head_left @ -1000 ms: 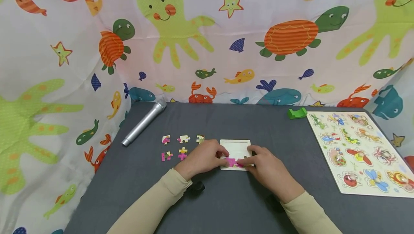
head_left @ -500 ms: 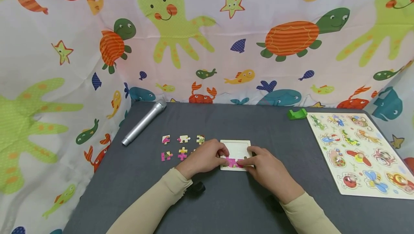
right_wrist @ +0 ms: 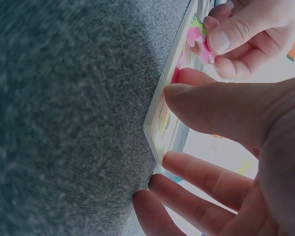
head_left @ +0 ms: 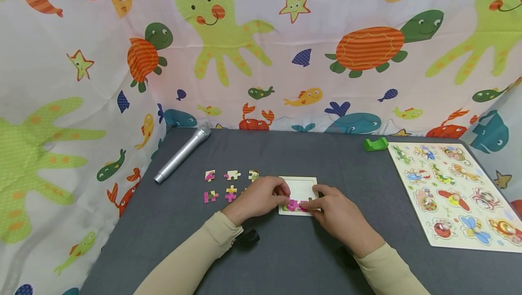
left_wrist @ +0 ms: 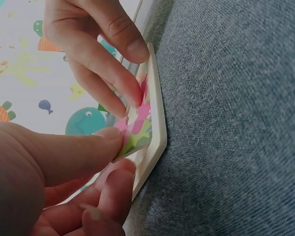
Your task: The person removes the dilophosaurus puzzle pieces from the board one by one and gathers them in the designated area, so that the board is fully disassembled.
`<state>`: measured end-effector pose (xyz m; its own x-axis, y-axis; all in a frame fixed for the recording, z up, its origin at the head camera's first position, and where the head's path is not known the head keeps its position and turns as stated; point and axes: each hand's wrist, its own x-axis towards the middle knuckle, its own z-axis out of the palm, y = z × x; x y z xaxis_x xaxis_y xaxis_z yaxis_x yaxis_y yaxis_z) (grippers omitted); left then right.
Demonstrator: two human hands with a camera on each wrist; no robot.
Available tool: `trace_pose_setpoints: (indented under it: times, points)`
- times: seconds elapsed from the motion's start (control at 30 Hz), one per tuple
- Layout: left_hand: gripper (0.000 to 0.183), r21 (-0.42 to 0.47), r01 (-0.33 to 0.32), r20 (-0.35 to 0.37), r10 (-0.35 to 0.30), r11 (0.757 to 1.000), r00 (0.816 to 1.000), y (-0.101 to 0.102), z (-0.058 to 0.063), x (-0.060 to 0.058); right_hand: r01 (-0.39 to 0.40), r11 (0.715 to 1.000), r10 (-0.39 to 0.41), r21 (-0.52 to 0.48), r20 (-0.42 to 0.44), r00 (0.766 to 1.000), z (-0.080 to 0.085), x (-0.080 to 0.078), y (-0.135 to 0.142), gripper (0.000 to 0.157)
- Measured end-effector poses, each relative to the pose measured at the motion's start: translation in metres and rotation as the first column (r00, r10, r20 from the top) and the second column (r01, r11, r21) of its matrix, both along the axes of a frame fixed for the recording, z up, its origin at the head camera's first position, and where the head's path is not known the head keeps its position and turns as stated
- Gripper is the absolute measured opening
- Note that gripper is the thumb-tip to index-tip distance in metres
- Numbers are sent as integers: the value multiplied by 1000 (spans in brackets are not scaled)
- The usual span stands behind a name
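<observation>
A small pale wooden puzzle tray (head_left: 299, 178) lies flat on the dark tabletop between the hands. My left hand (head_left: 258, 197) pinches a pink and green jigsaw piece (left_wrist: 138, 132) between thumb and finger, tilted over the tray's near left part. My right hand (head_left: 338, 213) is at the tray's near right corner: the thumb touches the near rim, the index finger presses pink puzzle piece (left_wrist: 144, 87) inside, and the other fingers lie by the right side. The right wrist view shows the held piece (right_wrist: 206, 51) at the left fingertips. The right fingers partly cover the other piece.
Left of the tray lie several loose jigsaw pieces (head_left: 231, 175) in two rows, some hidden behind the left hand. Farther left is a silver microphone (head_left: 183, 153). At right are a green plastic holder (head_left: 376, 144) and an insect-picture puzzle board (head_left: 454, 195). A printed cloth (head_left: 277, 50) stands behind.
Both hands keep nearly the same place at the tray. The left fingertips and the held jigsaw piece shift only slightly, and the whole head view drifts a little.
</observation>
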<state>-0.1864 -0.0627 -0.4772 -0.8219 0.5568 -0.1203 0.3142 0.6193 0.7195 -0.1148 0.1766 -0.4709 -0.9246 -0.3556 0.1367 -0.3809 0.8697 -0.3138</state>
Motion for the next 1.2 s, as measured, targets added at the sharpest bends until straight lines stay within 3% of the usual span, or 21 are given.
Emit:
trace_pose_setpoints:
  times: [0.5, 0.7, 0.87, 1.2]
  points:
    - [4, 89, -34, 40, 31, 995, 999, -6, -1, -1, -10, 1000, 10, 5, -5, 1000, 5, -2, -4, 27]
    - [5, 137, -79, 70, 69, 987, 995, -20, 8, 1, -21, 1000, 21, 10, -12, 1000, 4, -3, -6, 27]
    - [5, 145, -134, 108, 119, 980, 987, -53, 12, 12, -9, 1000, 9, 10, 12, 1000, 4, -1, -6, 26]
    - [14, 53, -289, 172, 276, 956, 946, -155, 5, 44, -1, 1000, 1, 14, 33, 999, 2, 1, -4, 26]
